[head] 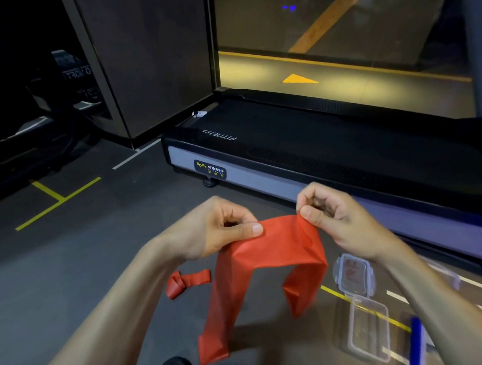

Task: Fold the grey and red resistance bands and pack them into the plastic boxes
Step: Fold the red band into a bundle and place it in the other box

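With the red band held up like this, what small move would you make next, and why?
Probably bring the two hands together to fold the band in half. The left hand and right hand each pinch the top edge of the red band, and its two ends hang loose toward the floor, too long for the open box.

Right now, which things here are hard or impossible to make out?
Head view only:
- Closed box: contents blurred behind its lid; something reddish.
- Blue object: cut off by the bottom edge.
- Grey band: not visible anywhere.
- Red band: top corners hidden under the hands' fingers.
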Available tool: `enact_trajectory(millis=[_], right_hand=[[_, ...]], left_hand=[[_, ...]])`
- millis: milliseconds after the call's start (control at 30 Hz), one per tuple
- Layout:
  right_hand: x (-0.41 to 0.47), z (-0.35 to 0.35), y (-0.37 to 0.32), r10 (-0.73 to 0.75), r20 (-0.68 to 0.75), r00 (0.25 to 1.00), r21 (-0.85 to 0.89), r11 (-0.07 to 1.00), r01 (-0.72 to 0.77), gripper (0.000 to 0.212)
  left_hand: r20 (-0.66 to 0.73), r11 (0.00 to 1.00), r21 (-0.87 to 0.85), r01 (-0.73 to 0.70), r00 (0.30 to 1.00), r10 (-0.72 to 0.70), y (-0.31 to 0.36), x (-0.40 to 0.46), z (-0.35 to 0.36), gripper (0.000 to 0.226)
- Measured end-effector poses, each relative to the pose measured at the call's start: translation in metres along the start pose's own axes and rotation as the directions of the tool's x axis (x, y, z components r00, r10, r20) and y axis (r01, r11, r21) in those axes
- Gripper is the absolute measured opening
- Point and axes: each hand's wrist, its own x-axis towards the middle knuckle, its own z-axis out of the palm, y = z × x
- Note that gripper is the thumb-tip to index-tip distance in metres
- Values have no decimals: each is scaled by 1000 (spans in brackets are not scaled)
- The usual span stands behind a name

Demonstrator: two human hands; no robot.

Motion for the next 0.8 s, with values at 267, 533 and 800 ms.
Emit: enact_trajectory(millis=[267,533,800], right_hand=[[3,29,-6,-25,90,996,242,970,2,11],[4,46,0,12,102,995,64,998,-18,5],[9,43,-13,-6,159,987,-100,995,22,6]], left_hand=[[71,975,221,-24,997,9,3,13,13,23],[21,923,382,-41,999,36,5,12,14,29],[-9,887,461,16,1000,-13,-2,4,10,21]])
